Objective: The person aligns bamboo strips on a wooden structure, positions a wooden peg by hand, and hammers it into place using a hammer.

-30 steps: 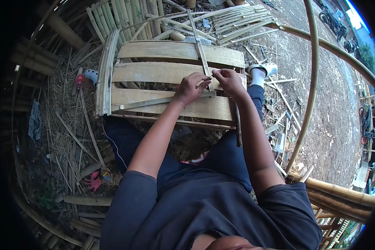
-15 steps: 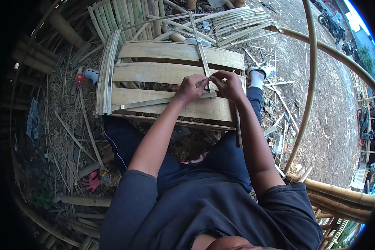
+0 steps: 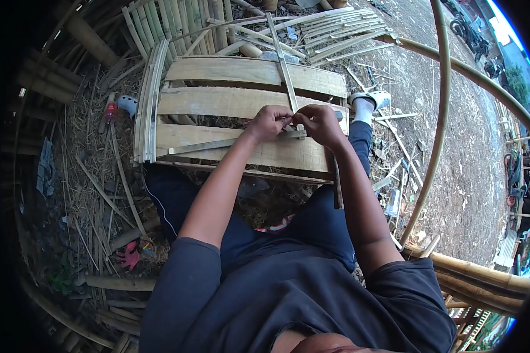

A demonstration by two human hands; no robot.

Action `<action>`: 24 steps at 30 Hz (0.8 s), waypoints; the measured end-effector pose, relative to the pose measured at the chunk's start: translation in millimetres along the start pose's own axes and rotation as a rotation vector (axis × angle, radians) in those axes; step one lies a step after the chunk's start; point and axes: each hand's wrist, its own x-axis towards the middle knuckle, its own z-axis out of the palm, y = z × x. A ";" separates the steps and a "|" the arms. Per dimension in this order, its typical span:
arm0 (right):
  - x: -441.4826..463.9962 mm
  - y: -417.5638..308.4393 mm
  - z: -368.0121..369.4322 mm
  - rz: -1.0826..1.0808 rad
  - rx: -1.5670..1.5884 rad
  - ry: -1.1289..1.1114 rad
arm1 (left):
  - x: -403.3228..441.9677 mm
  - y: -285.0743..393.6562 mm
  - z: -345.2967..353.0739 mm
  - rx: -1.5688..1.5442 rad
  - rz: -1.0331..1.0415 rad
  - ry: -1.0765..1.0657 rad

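Observation:
Over the slatted wooden bench (image 3: pixel 218 102), my left hand (image 3: pixel 268 123) and my right hand (image 3: pixel 320 125) meet fingertip to fingertip. Both are closed in a pinch, and whatever lies between the fingers is too small to make out. Under the hands, a long thin strip (image 3: pixel 281 62) runs away from me across the slats. A second flat strip (image 3: pixel 206 146) lies crosswise, its right end near the first strip's near end. The hammer-like tool (image 3: pixel 338 182) rests at the bench's right edge, its handle pointing towards me. Long thin strips (image 3: pixel 150 106) are stacked along the left end.
A curved bamboo pole (image 3: pixel 443 117) arches up on the right. Behind the bench lie split bamboo slats (image 3: pixel 344 35). A red-labelled bottle (image 3: pixel 111 110) and a pink glove (image 3: pixel 129 256) are on the littered ground at left. Bamboo poles (image 3: pixel 483 276) stand at lower right.
Both hands have shifted slightly left and stay pinched together. More of the tool at the bench's right edge shows beside my right hand. The strips have hardly moved.

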 end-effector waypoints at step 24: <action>-19.4 4.6 -10.8 -0.006 -0.293 -0.016 | -0.5 18.7 -0.1 0.078 -0.066 0.142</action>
